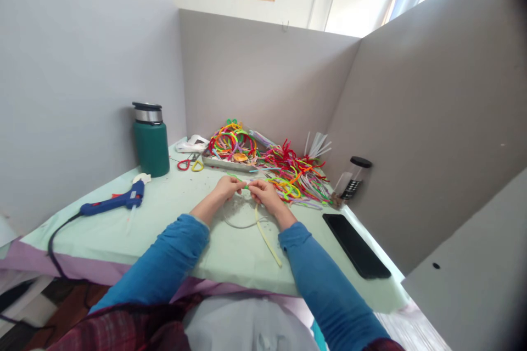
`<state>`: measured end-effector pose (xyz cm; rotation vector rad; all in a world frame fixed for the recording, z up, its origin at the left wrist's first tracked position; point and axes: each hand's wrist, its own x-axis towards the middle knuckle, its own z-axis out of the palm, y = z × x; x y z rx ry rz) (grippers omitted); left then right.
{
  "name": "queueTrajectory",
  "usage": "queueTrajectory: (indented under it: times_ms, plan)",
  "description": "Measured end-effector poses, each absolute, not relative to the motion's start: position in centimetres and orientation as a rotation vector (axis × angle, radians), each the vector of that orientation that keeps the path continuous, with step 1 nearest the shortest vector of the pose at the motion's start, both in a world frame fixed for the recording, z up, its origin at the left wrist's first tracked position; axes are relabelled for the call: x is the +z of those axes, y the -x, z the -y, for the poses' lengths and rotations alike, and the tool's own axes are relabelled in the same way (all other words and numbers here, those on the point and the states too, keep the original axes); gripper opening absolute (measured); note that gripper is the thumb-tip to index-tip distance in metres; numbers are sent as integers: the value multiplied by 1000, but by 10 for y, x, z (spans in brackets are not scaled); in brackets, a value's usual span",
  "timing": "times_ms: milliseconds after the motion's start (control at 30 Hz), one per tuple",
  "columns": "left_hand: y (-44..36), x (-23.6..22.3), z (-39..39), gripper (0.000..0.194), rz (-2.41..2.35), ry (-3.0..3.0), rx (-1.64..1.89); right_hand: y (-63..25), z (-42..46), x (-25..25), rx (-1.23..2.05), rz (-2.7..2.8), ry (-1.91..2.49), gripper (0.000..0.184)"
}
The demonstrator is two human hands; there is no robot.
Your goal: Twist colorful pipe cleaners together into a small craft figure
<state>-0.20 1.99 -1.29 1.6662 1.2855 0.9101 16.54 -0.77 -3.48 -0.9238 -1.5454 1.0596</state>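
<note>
Fingertip grips of left hand [228, 188] and right hand [265, 194] pinch a green stem [246, 187] centre-frame, presumably for fine control.

I count one left hand [226, 187] and one right hand [264, 194] of mine; how many green pieces [247, 186] they pinch, I can't tell. My one table [230, 252] carries one yellow strip [267, 241], one glue gun [113, 202], one phone [356, 245], one green bottle [151, 147], one clear bottle [352, 183], one metal tray [228, 164], one red loop [183, 160] and one yellow loop [197, 170]. The fuzzy stems [302, 175] are too tangled to number.
</note>
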Motion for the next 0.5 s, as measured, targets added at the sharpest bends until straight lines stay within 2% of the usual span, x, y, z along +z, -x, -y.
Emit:
queueTrajectory:
  times_ms: [267,500]
  plan:
    - [0,-10,-18,26,-1328,-1880,1081,-164,8,-33,1052,1516,936,19]
    - [1,-9,-16,22,-1324,-2006,1099,-163,8,-33,1066,1483,939,20]
